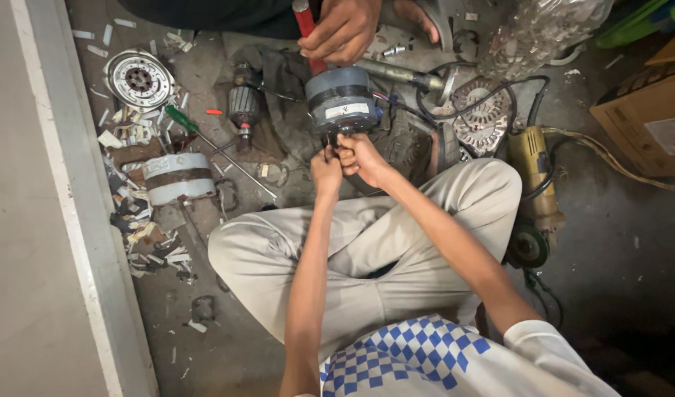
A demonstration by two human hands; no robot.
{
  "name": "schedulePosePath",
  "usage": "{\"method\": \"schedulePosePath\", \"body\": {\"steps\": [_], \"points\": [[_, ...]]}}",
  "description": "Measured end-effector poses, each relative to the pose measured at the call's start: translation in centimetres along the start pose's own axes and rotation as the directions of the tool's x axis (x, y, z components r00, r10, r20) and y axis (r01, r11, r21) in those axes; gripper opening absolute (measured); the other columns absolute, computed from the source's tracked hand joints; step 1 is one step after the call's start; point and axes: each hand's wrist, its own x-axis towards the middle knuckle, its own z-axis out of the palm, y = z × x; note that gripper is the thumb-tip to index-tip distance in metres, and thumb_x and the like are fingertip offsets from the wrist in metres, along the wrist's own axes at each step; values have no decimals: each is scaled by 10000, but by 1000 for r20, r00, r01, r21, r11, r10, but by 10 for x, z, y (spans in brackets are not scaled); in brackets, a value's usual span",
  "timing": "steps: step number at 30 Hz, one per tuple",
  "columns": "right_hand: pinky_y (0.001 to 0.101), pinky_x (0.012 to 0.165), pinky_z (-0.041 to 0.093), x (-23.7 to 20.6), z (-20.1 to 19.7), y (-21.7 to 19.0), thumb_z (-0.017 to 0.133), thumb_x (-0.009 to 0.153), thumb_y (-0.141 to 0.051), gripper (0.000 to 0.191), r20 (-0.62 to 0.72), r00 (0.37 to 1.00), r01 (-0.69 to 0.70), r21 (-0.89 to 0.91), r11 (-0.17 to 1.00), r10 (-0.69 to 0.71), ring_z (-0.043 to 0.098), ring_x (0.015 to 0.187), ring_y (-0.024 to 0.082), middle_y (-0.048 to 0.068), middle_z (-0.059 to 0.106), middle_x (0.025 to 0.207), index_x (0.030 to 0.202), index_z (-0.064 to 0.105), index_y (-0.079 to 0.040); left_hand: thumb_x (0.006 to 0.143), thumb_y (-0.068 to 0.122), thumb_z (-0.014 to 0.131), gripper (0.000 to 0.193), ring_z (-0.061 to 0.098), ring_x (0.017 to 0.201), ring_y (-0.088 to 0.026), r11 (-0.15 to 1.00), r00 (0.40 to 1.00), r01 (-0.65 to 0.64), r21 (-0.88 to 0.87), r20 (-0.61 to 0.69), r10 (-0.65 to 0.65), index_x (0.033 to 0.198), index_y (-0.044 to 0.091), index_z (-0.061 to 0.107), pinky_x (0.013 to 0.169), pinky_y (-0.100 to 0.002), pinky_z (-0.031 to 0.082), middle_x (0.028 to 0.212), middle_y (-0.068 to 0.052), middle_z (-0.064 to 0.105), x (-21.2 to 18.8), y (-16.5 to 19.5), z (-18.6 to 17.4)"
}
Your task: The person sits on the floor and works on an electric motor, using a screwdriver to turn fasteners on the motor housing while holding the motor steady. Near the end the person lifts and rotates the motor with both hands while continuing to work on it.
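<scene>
A round grey electric motor point(342, 101) with a white label stands on the dirty floor in front of my crossed legs. My left hand point(326, 168) and my right hand point(357, 154) are closed together on something small at the motor's near underside; what they pinch is hidden by the fingers. Across from me another person's hand point(343, 31) grips a red-handled tool point(305, 22) whose shaft comes down on the motor's top.
A green-handled screwdriver point(184, 120) lies left of the motor, beside a motor armature point(243, 104), a round stator housing point(177, 177) and a finned disc point(139, 79). A yellow angle grinder point(536, 192) lies at my right knee. A cardboard box point(650, 117) stands far right.
</scene>
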Motion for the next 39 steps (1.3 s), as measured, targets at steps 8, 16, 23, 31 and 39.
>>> {"method": "schedulePosePath", "body": {"steps": [8,16,23,31,39], "points": [[245,379,167,-8,16,-9,703,965,-164,378,-188,979,33,-218,975,-75,273,428,12,-104,395,590,693,440,-182,1046,201,462,334,628,725,-204,999,998,-25,36,54,23,966,-31,688,678,-396,489,803,-137,697,-4,6,6],[259,390,182,-8,11,-12,642,965,-44,354,-156,979,86,-250,964,-128,317,454,20,-70,452,631,711,427,-165,1072,216,438,370,647,811,-200,999,996,37,-6,81,-36,1002,-50,687,736,-394,503,881,-141,710,-4,5,14],[257,397,183,-9,7,-10,647,959,-54,323,-130,980,114,-261,959,-152,315,458,10,-86,449,633,723,463,-174,1065,236,444,356,655,847,-165,995,997,48,-89,72,-42,1078,-10,701,760,-363,517,934,-113,733,-5,4,17],[259,394,172,-9,8,-12,681,945,-73,348,-169,966,134,-317,939,-195,297,457,13,-92,424,614,688,465,-165,1069,246,428,377,646,844,-165,992,995,-35,-122,92,46,1103,3,715,767,-355,515,931,-115,736,-8,5,18],[258,402,167,-8,10,-16,696,937,-85,358,-194,967,94,-321,943,-162,294,456,16,-92,433,611,680,462,-174,1074,250,434,375,651,818,-192,997,997,-39,-70,61,43,1100,-16,696,752,-370,513,902,-137,728,-9,8,18]]}}
